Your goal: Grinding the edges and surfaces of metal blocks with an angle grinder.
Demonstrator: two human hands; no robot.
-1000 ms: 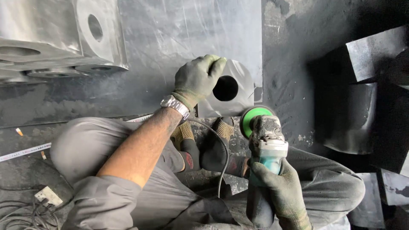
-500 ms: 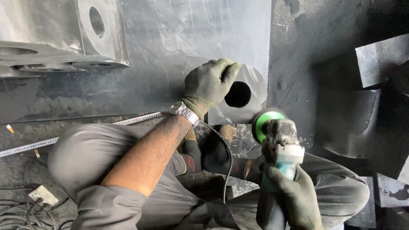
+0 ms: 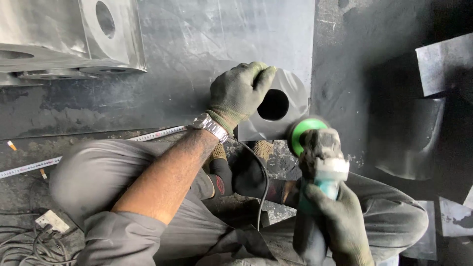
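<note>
The left hand [image 3: 239, 93], in a dark green work glove, has its grip closed over the upper edge of a small steel plate with a round hole [image 3: 290, 116], standing on the floor between the person's feet. The right hand [image 3: 340, 216] is wrapped firm around the body of an angle grinder [image 3: 320, 157]; its green disc [image 3: 301, 134] touches the lower right edge of the plate. Compared with one second ago, the disc sits at the same edge and the left hand has stayed on top, so the grinding seems ongoing. A tape measure [image 3: 98, 150] lies on the floor at the left, and stacked steel parts [image 3: 74, 44] are behind.
</note>
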